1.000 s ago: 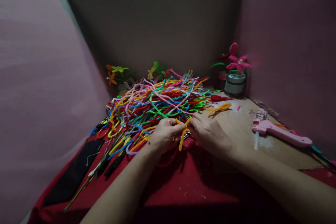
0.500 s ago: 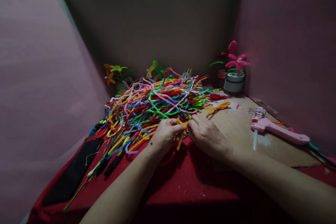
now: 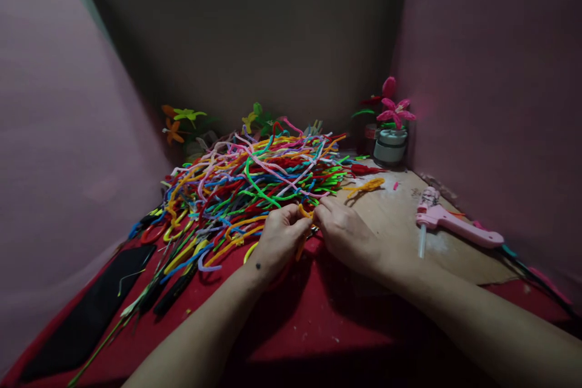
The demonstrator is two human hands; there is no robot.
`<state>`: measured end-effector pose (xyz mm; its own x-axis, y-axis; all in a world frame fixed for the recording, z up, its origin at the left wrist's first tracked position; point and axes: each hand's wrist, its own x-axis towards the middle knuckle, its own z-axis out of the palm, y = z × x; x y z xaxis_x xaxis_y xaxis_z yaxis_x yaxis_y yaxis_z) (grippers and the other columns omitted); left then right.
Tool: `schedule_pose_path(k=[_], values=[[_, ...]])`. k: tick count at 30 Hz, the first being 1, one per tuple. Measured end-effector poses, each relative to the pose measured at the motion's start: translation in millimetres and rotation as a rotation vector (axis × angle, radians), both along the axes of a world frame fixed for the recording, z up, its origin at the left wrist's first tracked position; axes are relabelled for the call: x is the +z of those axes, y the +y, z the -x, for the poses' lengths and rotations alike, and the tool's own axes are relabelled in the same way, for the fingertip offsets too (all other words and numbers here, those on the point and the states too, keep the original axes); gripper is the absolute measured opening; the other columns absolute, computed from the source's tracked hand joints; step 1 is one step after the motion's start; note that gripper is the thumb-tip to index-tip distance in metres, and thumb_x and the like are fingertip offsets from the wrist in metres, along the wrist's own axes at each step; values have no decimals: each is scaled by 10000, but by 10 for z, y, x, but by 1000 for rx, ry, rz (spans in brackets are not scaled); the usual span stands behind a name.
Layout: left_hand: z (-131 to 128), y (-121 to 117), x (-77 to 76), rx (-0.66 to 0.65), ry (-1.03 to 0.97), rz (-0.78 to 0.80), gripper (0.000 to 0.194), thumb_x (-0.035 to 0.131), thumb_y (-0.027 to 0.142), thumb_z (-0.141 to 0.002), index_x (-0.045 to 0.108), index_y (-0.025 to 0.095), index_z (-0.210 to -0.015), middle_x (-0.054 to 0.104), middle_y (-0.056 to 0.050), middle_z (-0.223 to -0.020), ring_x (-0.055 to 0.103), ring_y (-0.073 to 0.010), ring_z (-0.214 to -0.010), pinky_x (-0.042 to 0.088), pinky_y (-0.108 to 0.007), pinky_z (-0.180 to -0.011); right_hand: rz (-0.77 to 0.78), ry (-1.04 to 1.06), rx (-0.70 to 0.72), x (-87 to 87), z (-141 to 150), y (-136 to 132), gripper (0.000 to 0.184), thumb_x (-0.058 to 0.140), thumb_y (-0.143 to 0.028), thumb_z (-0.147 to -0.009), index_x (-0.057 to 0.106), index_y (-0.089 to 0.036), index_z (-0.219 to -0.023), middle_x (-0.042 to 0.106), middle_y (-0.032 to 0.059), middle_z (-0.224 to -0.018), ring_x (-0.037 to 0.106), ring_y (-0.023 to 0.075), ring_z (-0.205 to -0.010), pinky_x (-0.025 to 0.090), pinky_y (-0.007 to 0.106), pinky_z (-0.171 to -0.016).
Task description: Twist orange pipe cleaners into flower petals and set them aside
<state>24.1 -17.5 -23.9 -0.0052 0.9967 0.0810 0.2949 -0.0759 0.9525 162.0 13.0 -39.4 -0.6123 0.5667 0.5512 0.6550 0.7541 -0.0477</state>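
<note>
My left hand (image 3: 278, 237) and my right hand (image 3: 343, 231) meet at the near edge of a big heap of coloured pipe cleaners (image 3: 254, 179). Both pinch one short orange pipe cleaner (image 3: 304, 213) between their fingertips; its lower end hangs down between the hands over the red cloth (image 3: 291, 321). The fingers of both hands are closed around it.
A pink glue gun (image 3: 450, 227) lies on a brown board (image 3: 409, 224) at the right. A loose orange pipe cleaner piece (image 3: 366, 186) lies beyond my right hand. A pot with a pink flower (image 3: 391, 127) stands in the back corner. Small craft flowers (image 3: 179, 121) stand at back left. A black flat object (image 3: 91, 312) lies at front left.
The view has swung, so everything sits a little further left. The hanging end of the orange pipe cleaner looks shorter, and my hands stay pinched together on it.
</note>
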Motion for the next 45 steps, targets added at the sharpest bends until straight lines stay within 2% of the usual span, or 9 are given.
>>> schedule_pose_path(k=[6,8,12,16,24,28,33,37,45], values=[[11,13,-94,107,269,-277,112,504,201,-735,512,163,-629,482,29,-577,415,-86,-532,332,-203,-514,127,12,38,35,10,-72,186,418,19,-731,536,-112,-792,550,109,-841,480,183,-751,409,289,-670],[23,19,-51,111,180,-229,103,510,206,-730,526,159,-640,494,25,-573,432,-86,-517,345,-200,-503,118,49,49,71,13,-92,169,425,3,-749,541,-115,-785,550,103,-828,477,179,-733,406,285,-646],[76,40,58,83,-185,11,143,586,283,-706,551,146,-687,469,48,-501,382,-51,-397,306,-173,-406,84,313,21,152,-22,-62,128,468,-59,-799,550,-126,-727,535,64,-735,479,147,-654,398,257,-595],[119,58,90,39,-403,144,196,665,290,-647,584,128,-722,463,58,-478,332,-20,-351,240,-147,-365,73,395,60,122,-38,-19,129,479,-126,-836,595,-139,-781,554,64,-783,514,142,-708,411,243,-623],[54,7,85,39,-370,169,174,670,283,-645,593,134,-690,494,47,-501,366,-33,-392,282,-162,-405,-95,194,-46,32,14,-41,173,451,-157,-858,588,-140,-753,552,62,-753,491,143,-674,368,244,-613],[10,-23,71,32,-315,104,151,643,271,-672,568,140,-663,505,45,-525,391,-48,-427,307,-174,-435,-164,85,-81,40,12,-52,186,426,-150,-848,568,-139,-729,565,65,-734,498,159,-677,330,264,-583],[-45,-49,35,47,-192,-48,147,600,257,-713,555,139,-638,537,29,-565,442,-68,-488,340,-185,-477,-30,145,-148,32,46,-37,124,468,-163,-795,568,-127,-732,592,67,-700,511,154,-619,302,261,-533],[-40,-20,-30,37,-308,-6,144,619,263,-694,559,139,-653,540,27,-571,436,-63,-485,328,-183,-475,53,245,-99,33,50,-27,88,488,-145,-767,561,-134,-719,588,41,-642,494,132,-559,302,248,-524],[-12,1,-71,-29,-575,174,181,673,242,-656,526,137,-662,462,52,-492,300,-8,-356,203,-154,-372,72,304,81,29,-10,-1,130,461,-90,-783,536,-138,-688,559,35,-641,483,119,-594,354,227,-566]])
